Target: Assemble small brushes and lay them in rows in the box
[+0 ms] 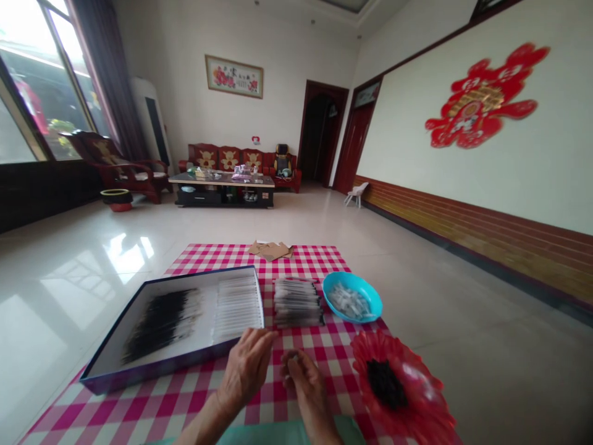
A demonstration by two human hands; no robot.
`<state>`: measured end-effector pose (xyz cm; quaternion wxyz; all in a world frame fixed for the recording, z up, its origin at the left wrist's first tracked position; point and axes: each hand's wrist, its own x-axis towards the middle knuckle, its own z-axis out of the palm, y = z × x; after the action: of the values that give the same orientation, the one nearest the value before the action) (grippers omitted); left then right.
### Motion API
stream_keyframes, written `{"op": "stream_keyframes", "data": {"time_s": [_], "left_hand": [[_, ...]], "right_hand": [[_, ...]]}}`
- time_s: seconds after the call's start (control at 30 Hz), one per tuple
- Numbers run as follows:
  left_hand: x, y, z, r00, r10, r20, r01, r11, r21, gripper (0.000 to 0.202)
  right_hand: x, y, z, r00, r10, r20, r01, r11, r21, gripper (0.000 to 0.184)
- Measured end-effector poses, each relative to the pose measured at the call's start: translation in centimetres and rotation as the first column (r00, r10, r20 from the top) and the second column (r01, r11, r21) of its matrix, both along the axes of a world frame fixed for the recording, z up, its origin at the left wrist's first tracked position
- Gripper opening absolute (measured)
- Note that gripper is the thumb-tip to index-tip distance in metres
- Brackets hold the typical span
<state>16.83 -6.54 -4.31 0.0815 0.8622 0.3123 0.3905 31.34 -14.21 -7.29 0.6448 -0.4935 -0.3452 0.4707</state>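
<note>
My left hand (pixel 248 364) rests on the red-and-white checked tablecloth (pixel 296 259), its fingers stretched toward the near right corner of a shallow dark-blue box (pixel 139 371). Inside the box lie a mass of thin black strands (pixel 162 321) and a row of pale strips (pixel 238 306). My right hand (pixel 303 374) sits just right of the left one, fingers curled in a pinch on something small that I cannot make out. Beyond my hands lies a stack of clear strips (pixel 297 303).
A blue bowl (pixel 359 284) with small clear pieces stands right of the stack. A red flower-shaped dish (pixel 417 402) holding dark bits sits at the near right. Brown cardboard scraps (pixel 271 250) lie at the table's far edge. Beyond are glossy floor, a coffee table (pixel 222 185) and red chairs.
</note>
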Motion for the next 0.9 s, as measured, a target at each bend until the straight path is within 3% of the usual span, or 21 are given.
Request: {"op": "stream_keyframes", "data": {"time_s": [0.1,0.17,0.27,0.37,0.47,0.57,0.7,0.8,0.9], "left_hand": [[0.9,-2.2,-2.9,0.997,-0.043,-0.06,0.037,0.995,-0.094,0.028],[1.3,-2.3,-3.8,0.994,-0.035,-0.104,0.021,0.99,-0.136,0.028],[1.5,-1.9,-3.9,0.99,-0.012,-0.143,-0.011,0.986,-0.164,0.027],[1.5,-1.6,-3.9,0.987,-0.011,-0.16,-0.019,0.983,-0.185,0.025],[1.5,-1.7,-4.0,0.985,-0.012,-0.172,-0.022,0.98,-0.197,0.023],[1.5,-1.8,-4.1,0.985,-0.017,-0.174,-0.018,0.98,-0.201,0.022],[1.5,-1.8,-3.9,0.985,-0.024,-0.17,-0.011,0.978,-0.207,0.021],[1.4,-1.8,-3.8,0.984,-0.031,-0.175,-0.005,0.979,-0.204,0.02],[1.5,-1.7,-4.0,0.983,-0.034,-0.183,-0.002,0.981,-0.196,0.018]], "right_hand": [[0.8,0.8,0.7,0.995,-0.073,0.065,0.076,0.996,-0.046,0.038],[2.4,1.7,2.1,0.985,-0.092,0.148,0.1,0.994,-0.047,0.045],[6.8,4.1,4.9,0.894,-0.101,0.436,0.128,0.991,-0.035,0.048],[12.5,6.9,7.1,0.816,-0.116,0.567,0.207,0.973,-0.1,0.036],[17.4,9.0,8.2,0.704,-0.146,0.695,0.339,0.929,-0.149,0.026],[19.9,9.7,8.6,0.573,-0.15,0.806,0.428,0.893,-0.138,0.026],[18.4,8.8,7.9,0.411,-0.129,0.903,0.385,0.922,-0.043,0.021],[14.4,7.6,6.3,0.329,-0.067,0.942,0.17,0.985,0.011,0.024],[10.0,6.6,4.1,0.247,0.006,0.969,-0.061,0.998,0.01,0.027]]}}
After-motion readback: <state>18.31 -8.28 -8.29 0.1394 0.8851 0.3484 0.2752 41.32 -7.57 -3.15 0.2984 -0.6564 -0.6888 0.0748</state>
